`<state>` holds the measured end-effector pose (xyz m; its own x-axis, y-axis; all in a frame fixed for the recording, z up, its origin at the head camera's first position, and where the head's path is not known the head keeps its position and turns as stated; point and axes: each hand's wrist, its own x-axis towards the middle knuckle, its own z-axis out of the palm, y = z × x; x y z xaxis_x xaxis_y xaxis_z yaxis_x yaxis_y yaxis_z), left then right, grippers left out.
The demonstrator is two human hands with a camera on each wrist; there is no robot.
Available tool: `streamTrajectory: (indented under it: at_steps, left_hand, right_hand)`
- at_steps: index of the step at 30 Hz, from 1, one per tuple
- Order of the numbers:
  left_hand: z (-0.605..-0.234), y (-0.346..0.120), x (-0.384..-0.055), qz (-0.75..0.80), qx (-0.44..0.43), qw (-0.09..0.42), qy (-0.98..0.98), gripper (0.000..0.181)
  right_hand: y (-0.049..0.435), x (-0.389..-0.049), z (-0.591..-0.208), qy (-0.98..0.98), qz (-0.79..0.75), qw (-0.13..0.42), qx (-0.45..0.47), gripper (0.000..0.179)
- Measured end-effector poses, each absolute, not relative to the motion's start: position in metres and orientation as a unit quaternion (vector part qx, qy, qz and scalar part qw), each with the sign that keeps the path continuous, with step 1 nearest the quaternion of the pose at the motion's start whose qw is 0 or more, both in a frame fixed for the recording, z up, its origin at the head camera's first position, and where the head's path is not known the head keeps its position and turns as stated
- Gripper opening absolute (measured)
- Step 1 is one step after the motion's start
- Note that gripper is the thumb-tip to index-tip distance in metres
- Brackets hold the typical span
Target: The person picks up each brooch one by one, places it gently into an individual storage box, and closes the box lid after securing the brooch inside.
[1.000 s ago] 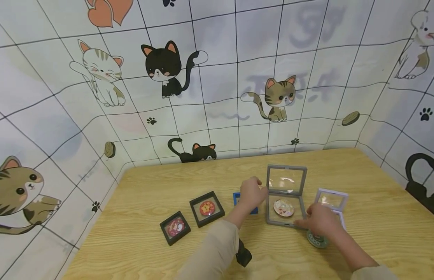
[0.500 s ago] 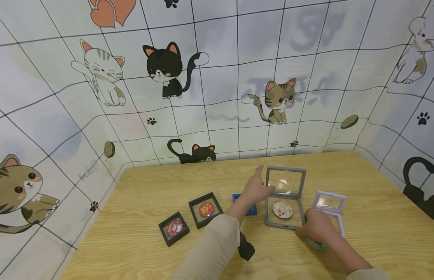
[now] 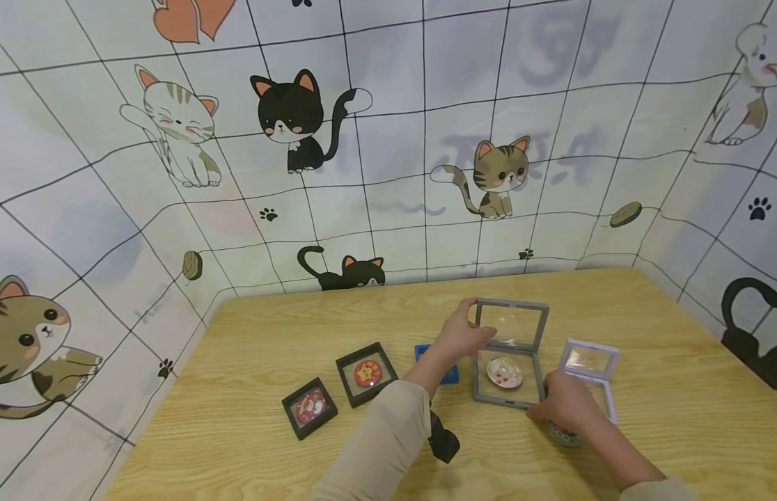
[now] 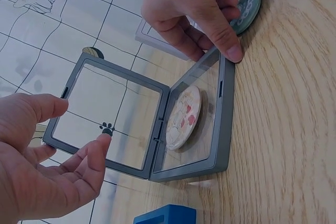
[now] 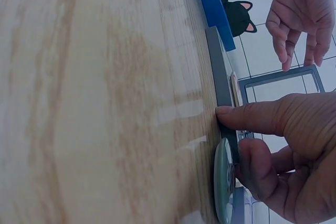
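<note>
A grey display case (image 4: 223,108) stands with its clear-film lid (image 3: 512,325) raised, and a pale round badge with red hearts (image 4: 184,117) lies on the film of its base. My left hand (image 3: 459,337) is at the lid's left edge, one fingertip touching the frame and other fingers spread before the film. My right hand (image 3: 570,403) grips the base's front right corner, thumb (image 5: 247,117) against the front face and fingers bent at the side. A green round badge (image 4: 248,11) lies beside that hand, partly covered by it in the head view.
A lilac display case (image 3: 590,360) stands raised behind the right hand. A blue case (image 4: 167,214) is left of the grey one, partly behind the left wrist. Two black cases (image 3: 367,374) with red badges lie further left. A cat-print wall cloth (image 3: 395,139) borders the wooden table (image 3: 238,466).
My left hand has moved right and its fingers have spread from a loose curl, reaching the raised lid's edge. My right hand has shifted slightly and stays at the base's corner.
</note>
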<state>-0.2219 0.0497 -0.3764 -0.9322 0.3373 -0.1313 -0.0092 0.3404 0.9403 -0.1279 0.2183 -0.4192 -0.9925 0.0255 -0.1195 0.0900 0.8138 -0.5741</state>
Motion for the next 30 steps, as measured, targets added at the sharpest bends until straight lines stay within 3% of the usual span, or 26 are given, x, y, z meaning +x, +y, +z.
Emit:
streamTrajectory:
  at_steps: [8,18,30]
  left_hand:
    - [-0.374,0.048,-0.219,0.613,0.074,0.167,0.769,0.059]
    - [-0.373,0.041,-0.217,0.644,0.075,0.227,0.727,0.023]
    - [-0.382,0.032,-0.205,0.588,0.095,0.270,0.757,0.017]
  right_hand:
    - [0.218,-0.128,-0.420,0.951,-0.304,0.050,0.029,0.027]
    - [0.219,-0.128,-0.423,0.951,-0.305,0.038,0.030,0.026]
    - [0.218,-0.127,-0.424,0.946,-0.320,0.035,0.032,0.024]
